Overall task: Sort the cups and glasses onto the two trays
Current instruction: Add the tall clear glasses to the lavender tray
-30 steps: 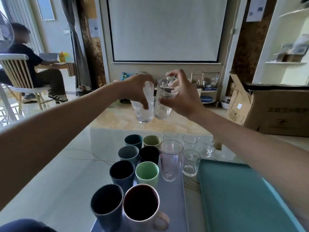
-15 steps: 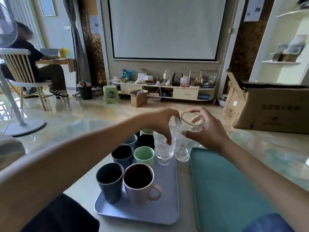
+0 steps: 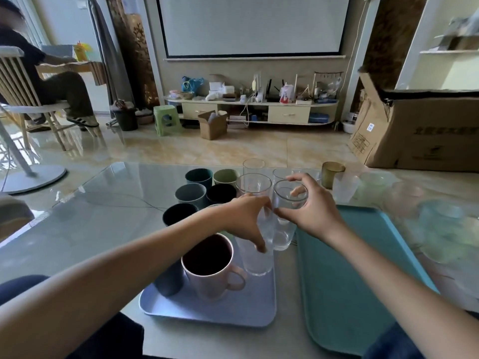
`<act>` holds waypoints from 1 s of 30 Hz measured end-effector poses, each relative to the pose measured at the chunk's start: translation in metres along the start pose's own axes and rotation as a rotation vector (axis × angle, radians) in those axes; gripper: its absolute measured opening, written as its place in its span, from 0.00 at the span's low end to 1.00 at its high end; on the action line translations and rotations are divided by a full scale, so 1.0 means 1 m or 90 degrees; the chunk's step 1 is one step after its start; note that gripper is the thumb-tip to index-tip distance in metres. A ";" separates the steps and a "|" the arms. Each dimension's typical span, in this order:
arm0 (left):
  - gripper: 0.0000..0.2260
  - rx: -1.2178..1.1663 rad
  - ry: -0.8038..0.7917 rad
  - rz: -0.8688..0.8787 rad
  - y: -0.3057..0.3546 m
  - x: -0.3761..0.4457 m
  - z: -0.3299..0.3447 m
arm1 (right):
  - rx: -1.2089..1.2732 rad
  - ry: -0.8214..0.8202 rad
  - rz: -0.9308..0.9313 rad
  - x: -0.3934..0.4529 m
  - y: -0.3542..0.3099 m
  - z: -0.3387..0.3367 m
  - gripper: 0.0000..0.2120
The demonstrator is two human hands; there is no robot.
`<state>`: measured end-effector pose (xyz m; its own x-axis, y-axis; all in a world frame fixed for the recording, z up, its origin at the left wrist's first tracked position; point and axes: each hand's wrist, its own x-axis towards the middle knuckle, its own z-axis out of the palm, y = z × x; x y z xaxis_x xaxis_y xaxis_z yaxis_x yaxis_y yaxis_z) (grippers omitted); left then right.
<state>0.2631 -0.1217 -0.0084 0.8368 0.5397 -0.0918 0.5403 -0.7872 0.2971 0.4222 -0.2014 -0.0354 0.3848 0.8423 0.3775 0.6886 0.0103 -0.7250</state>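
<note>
My left hand (image 3: 245, 218) grips a frosted clear glass (image 3: 258, 260) from above; its base is low over the right side of the lavender tray (image 3: 207, 310). My right hand (image 3: 309, 212) holds a clear glass (image 3: 285, 229) by the rim, between the two trays and next to the frosted one. On the lavender tray stand a pink mug (image 3: 210, 265) and several coloured cups (image 3: 190, 194). The teal tray (image 3: 344, 281) lies to the right with nothing on it. More clear glasses (image 3: 253, 181) stand behind my hands.
An amber cup (image 3: 332, 173) and blurred pale glassware (image 3: 440, 224) sit on the glass table's right side. A large cardboard box (image 3: 427, 130) stands on the floor to the right. A person sits on a chair at the far left.
Both hands have come down from chest height with their glasses, to just above the table between the trays. The camera has tilted lower.
</note>
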 end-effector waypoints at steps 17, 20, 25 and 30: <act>0.30 0.025 -0.101 0.108 -0.009 -0.022 0.023 | 0.019 -0.023 0.018 -0.010 -0.002 0.015 0.32; 0.31 0.025 -0.080 0.106 -0.011 -0.023 0.026 | 0.017 -0.025 0.020 -0.010 -0.004 0.020 0.32; 0.40 -0.001 -0.077 0.067 -0.014 -0.027 0.025 | 0.054 -0.033 0.046 -0.005 -0.006 0.030 0.34; 0.42 0.012 -0.108 -0.001 -0.021 -0.034 0.013 | 0.055 -0.068 0.047 -0.002 -0.005 0.036 0.34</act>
<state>0.2245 -0.1274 -0.0234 0.8380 0.4845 -0.2512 0.5420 -0.7928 0.2789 0.3957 -0.1839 -0.0540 0.3611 0.8951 0.2617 0.6034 -0.0103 -0.7974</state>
